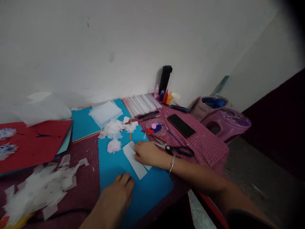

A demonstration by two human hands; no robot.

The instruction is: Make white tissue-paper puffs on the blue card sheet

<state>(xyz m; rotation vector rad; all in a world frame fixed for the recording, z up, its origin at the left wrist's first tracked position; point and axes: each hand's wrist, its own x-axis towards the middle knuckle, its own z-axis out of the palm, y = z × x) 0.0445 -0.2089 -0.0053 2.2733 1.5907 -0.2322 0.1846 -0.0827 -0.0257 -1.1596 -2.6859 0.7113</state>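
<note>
At our far left a red sheet (45,152) carries 2 blue-and-white tufts (7,151), and in front of it a loose pile of white scraps (40,190) spreads over the checked cloth (84,152). Next comes the blue sheet (152,187), with a heap of torn white pieces (111,128) at its far edge and 1 pale pink tuft (114,146) just nearer to us.

Our left hand (118,192) is low over the near part of the blue sheet, fingers bent and close together. We see nothing in it, but its palm is hidden, so we cannot tell whether it is empty.

To its right, a white paper strip (133,163) lies slantwise on the blue sheet. Our right hand (149,153) is over the strip's right edge, fingers curled in narrow; whether they pinch or only press, we cannot tell. A second white piece (148,167) shows partly beneath that hand.

We judge the step in hand to be placing or straightening the strip. The next move seems to call for a light, sure hold on its edge, with our left hand steadying the sheet. Farther right, the scissors (182,150) and a phone (181,125) lie beyond our right wrist.
</note>
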